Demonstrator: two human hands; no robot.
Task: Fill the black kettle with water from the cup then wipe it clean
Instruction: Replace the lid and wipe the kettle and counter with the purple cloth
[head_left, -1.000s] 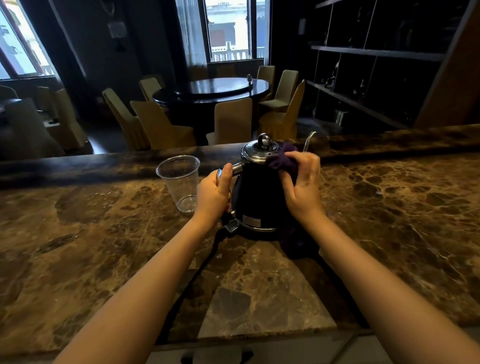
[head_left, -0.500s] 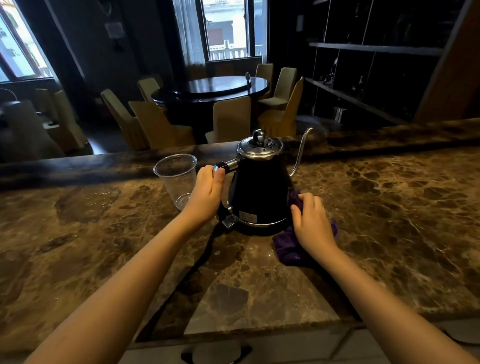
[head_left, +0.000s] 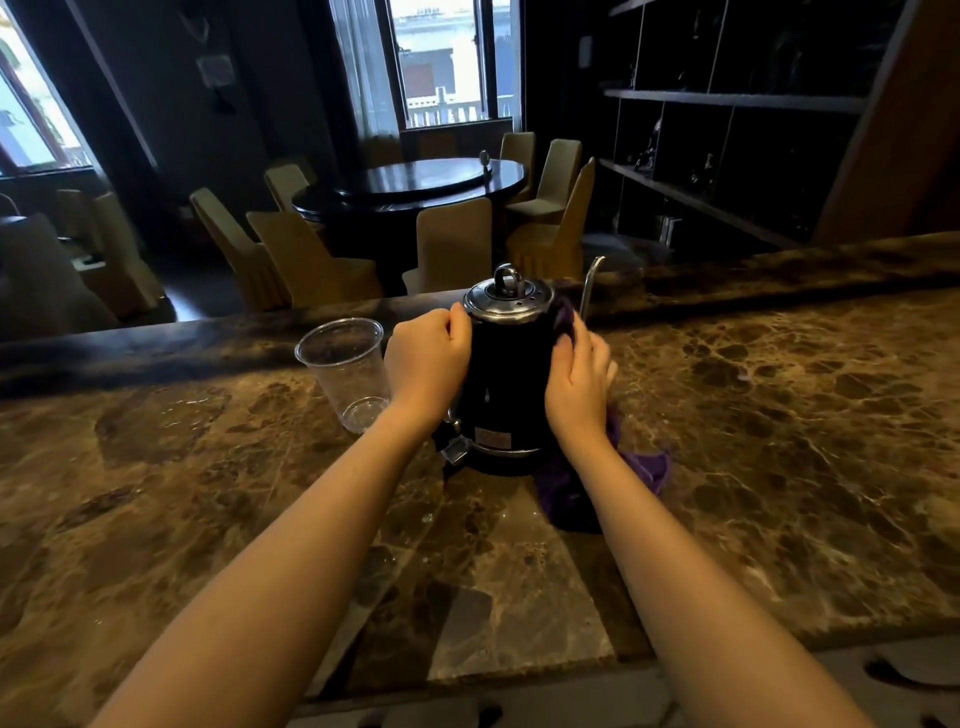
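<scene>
The black kettle (head_left: 506, 374) stands upright on the brown marble counter (head_left: 753, 415), its silver lid shut and its thin spout pointing away to the right. My left hand (head_left: 428, 358) is wrapped around the handle on the kettle's left side, hiding it. My right hand (head_left: 579, 384) presses a purple cloth (head_left: 636, 467) against the kettle's right flank; the cloth trails down onto the counter behind my wrist. A clear plastic cup (head_left: 345, 371) stands upright just left of my left hand and looks empty.
The counter's raised dark back ledge (head_left: 156, 348) runs behind the kettle and cup. Beyond it are a round dark table (head_left: 415, 182) with covered chairs and dark wall shelves (head_left: 727, 104) at the right. A pale surface (head_left: 883, 675) lies below the counter's near edge.
My right hand has come up from the kettle's base to its upper right side with the cloth. My left hand has slid higher on the handle. The kettle and cup stay in place.
</scene>
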